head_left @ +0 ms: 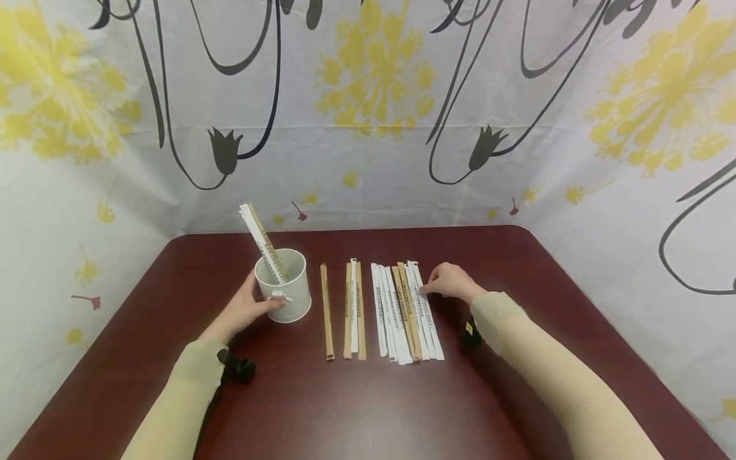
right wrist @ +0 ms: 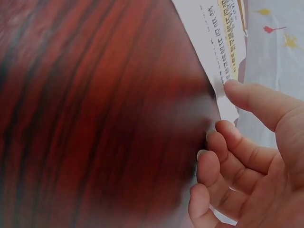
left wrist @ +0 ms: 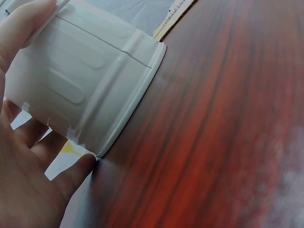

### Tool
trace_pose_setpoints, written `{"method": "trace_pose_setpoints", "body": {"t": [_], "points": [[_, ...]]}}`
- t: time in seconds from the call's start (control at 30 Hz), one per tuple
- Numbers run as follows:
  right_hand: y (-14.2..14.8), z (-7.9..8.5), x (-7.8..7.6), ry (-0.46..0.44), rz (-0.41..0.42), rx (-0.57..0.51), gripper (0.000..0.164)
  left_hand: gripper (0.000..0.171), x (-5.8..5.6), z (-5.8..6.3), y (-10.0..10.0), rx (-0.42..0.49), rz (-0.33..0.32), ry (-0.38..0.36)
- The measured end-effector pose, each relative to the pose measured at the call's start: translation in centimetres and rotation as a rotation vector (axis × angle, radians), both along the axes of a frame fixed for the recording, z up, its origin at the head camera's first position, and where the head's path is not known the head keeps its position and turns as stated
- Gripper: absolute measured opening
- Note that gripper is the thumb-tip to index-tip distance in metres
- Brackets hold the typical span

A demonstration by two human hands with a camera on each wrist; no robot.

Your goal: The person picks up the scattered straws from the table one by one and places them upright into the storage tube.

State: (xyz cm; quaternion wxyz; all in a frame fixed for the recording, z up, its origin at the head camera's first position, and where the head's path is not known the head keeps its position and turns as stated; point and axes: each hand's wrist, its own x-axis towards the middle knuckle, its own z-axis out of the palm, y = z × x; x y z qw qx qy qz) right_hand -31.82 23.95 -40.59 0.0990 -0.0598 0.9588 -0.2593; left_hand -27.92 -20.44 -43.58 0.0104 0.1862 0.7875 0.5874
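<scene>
On the left, my left hand (head_left: pixel 247 306) grips a white metal pail (left wrist: pixel 90 61), thumb near its small handle and fingers around the side. White and brown paper-wrapped sticks (head_left: pixel 259 236) lean out of the pail. Toward the right, my right hand (head_left: pixel 451 281) is at a row of white wrapped sticks (head_left: pixel 425 313) with dark print. In the right wrist view, its thumb touches the end of a white wrapper (right wrist: pixel 209 52), with the index fingertip at the wrapper's edge; I cannot tell whether they pinch it. The other fingers curl loosely.
Between pail and row lie a single brown wrapped stick (head_left: pixel 326 313) and a group of two brown sticks with a white stick (head_left: pixel 353 306) between them. More brown sticks (head_left: pixel 405 313) lie within the row. The dark red table (head_left: pixel 345 409) meets a flower-patterned cloth (head_left: pixel 368 191) behind.
</scene>
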Motion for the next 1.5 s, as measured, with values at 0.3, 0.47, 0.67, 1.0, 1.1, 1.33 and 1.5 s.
{"method": "trace_pose_setpoints", "body": {"t": [0.3, 0.47, 0.67, 1.0, 1.1, 1.33, 1.5], "points": [[0.5, 0.6, -0.2, -0.007, -0.033, 0.124, 0.035, 0.087, 1.0, 1.2, 0.5, 0.014, 0.007, 0.019], [0.2, 0.4, -0.2, -0.016, -0.068, 0.176, 0.040, 0.086, 1.7, 2.1, 0.8, -0.001, 0.013, 0.035], [0.1, 0.4, -0.1, -0.044, -0.085, 0.161, 0.036, 0.088, 1.6, 2.4, 0.9, -0.018, -0.002, 0.045], [0.1, 1.0, -0.3, -0.048, -0.074, 0.158, 0.028, 0.090, 0.0, 0.2, 0.1, -0.002, 0.013, 0.033], [0.1, 1.3, -0.1, -0.060, -0.073, 0.142, 0.028, 0.089, -0.3, -0.3, 0.0, -0.007, 0.019, 0.041], [0.3, 2.3, -0.1, -0.049, -0.060, 0.060, 0.029, 0.090, -0.3, -0.3, -0.1, 0.005, 0.017, 0.046], [0.2, 3.3, -0.3, -0.016, -0.062, -0.006, 0.032, 0.089, 0.0, 0.1, 0.0, -0.008, 0.012, 0.029]]}}
